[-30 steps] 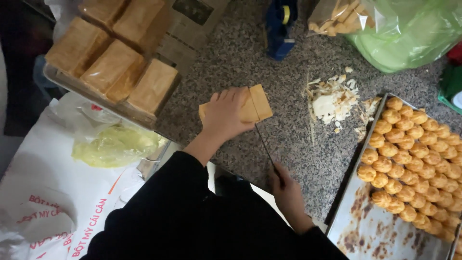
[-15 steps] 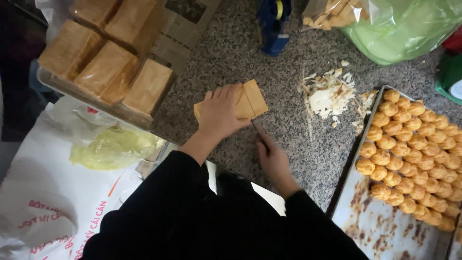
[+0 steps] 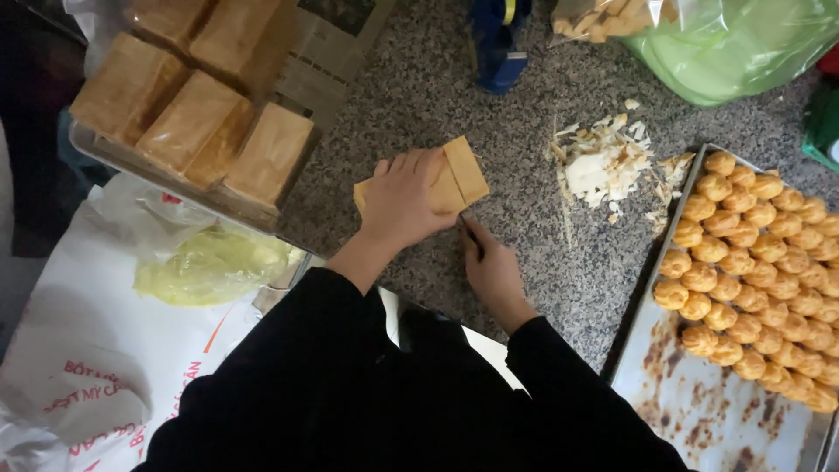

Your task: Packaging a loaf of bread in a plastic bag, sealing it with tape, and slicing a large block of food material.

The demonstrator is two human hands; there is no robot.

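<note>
Bread (image 3: pixel 461 170) lies pinned under the flat left hand (image 3: pixel 404 203), while the right hand (image 3: pixel 491 267), fist around a knife, has drawn back toward the body.

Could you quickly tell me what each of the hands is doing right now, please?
Left hand: palm down, pressing on the bread slices on the counter.
Right hand: closed on a knife handle; the blade is mostly hidden.
</note>
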